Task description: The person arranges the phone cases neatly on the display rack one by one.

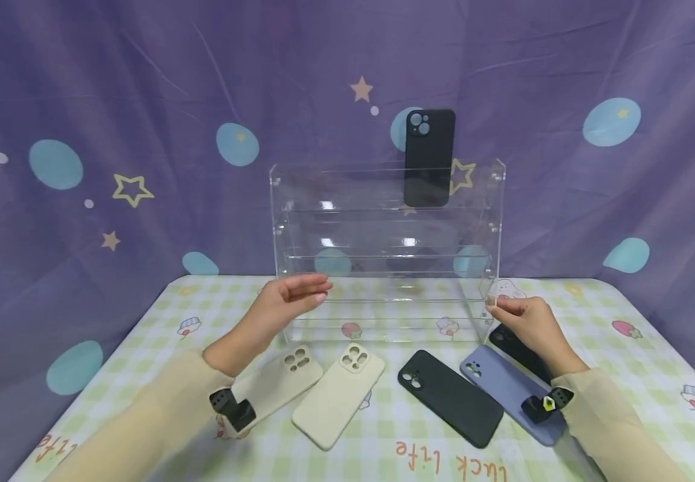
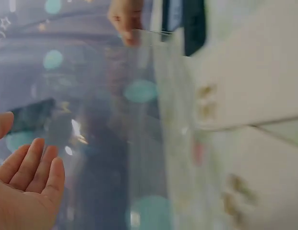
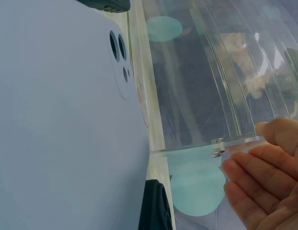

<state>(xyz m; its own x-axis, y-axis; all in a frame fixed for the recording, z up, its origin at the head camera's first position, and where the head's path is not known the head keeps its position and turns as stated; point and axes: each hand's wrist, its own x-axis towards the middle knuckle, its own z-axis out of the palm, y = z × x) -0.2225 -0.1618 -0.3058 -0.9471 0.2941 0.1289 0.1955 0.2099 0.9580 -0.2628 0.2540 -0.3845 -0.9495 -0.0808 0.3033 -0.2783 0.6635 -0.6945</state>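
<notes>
A clear acrylic stepped display rack (image 1: 347, 231) stands on the table. My left hand (image 1: 290, 298) is beside its left side, fingers extended and thumb apart, holding nothing; in the left wrist view the left hand (image 2: 31, 184) shows its palm. At the rack's right side edge, my right hand (image 1: 525, 321) pinches the panel between thumb and fingers. In the right wrist view, the right hand (image 3: 268, 170) has its thumb on that edge and its fingers below. A black phone case (image 1: 430, 157) stands upright on the top tier, right of centre.
In front of the rack lie two cream phone cases, one left (image 1: 284, 381) and one nearer the middle (image 1: 338, 398). To the right are a dark case (image 1: 450, 398), a lavender case (image 1: 504, 388) and another black case (image 1: 519, 351), partly under my right hand. A purple curtain (image 1: 142, 87) hangs behind.
</notes>
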